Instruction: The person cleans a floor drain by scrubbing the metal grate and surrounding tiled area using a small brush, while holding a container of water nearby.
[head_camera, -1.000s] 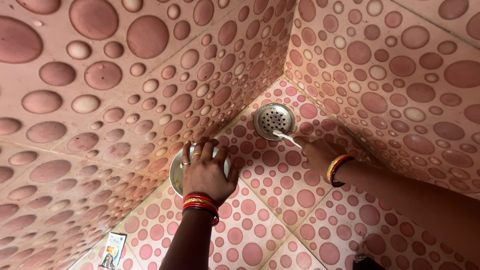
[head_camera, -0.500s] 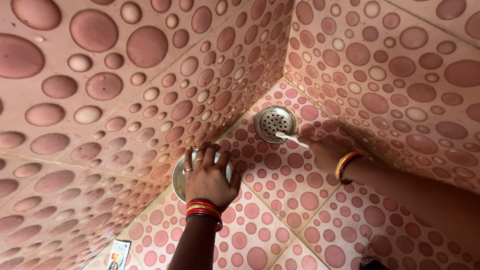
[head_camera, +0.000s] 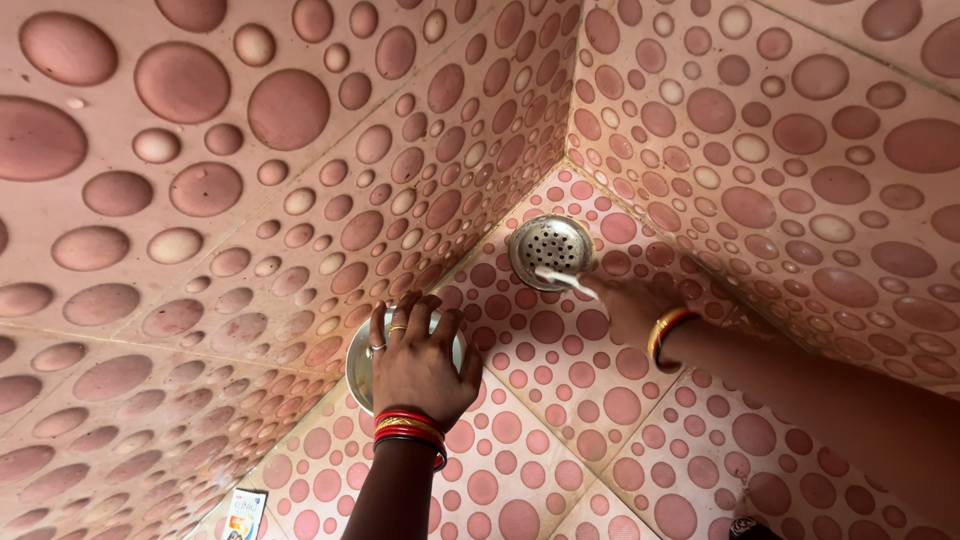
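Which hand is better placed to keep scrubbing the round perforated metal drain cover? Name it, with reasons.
Right. The right hand already holds the thin white brush with its tip on the drain cover. The left hand rests flat on a round steel bowl beside the wall, further away.

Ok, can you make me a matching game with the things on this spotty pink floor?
Things:
1. Drain cover
2. Steel bowl
3. Small brush
4. Paper packet

Places:
A. Under the left hand, by the wall
B. In the corner, round with holes
C. At the bottom edge of the view, alone
D. In the right hand, tip on the drain cover

Pairs: 1-B, 2-A, 3-D, 4-C
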